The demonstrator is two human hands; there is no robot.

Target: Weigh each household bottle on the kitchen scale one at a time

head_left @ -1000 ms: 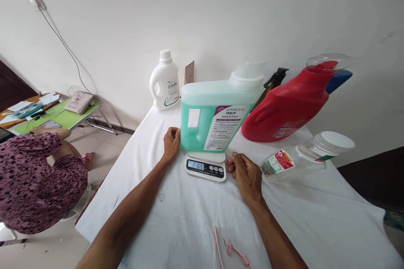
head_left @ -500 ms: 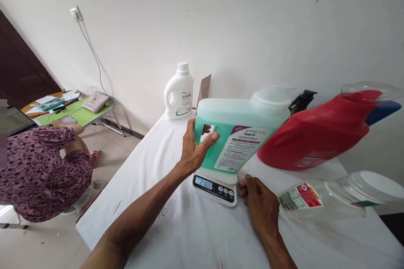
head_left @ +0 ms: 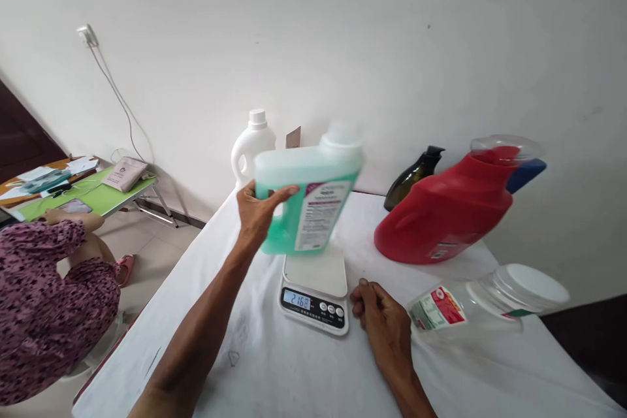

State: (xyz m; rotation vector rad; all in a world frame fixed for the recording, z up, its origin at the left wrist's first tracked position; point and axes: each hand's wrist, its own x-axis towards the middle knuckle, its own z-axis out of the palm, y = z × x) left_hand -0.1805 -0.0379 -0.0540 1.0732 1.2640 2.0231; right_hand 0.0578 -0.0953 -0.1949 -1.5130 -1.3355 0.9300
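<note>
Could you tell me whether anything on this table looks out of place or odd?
Two things. The clear plastic jar with a white lid lies on its side at the right of the white-clothed table. The white digital kitchen scale shows a reading though the translucent green-liquid jug in the left hand is above its platform.

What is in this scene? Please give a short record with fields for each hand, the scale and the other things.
left hand: grips the handle of the green detergent jug, lifted off the scale
right hand: rests on the white tablecloth beside the scale
scale: platform bare, display lit
right side: red jug, clear jar lying down
behind: white bottle, dark bottle
</note>
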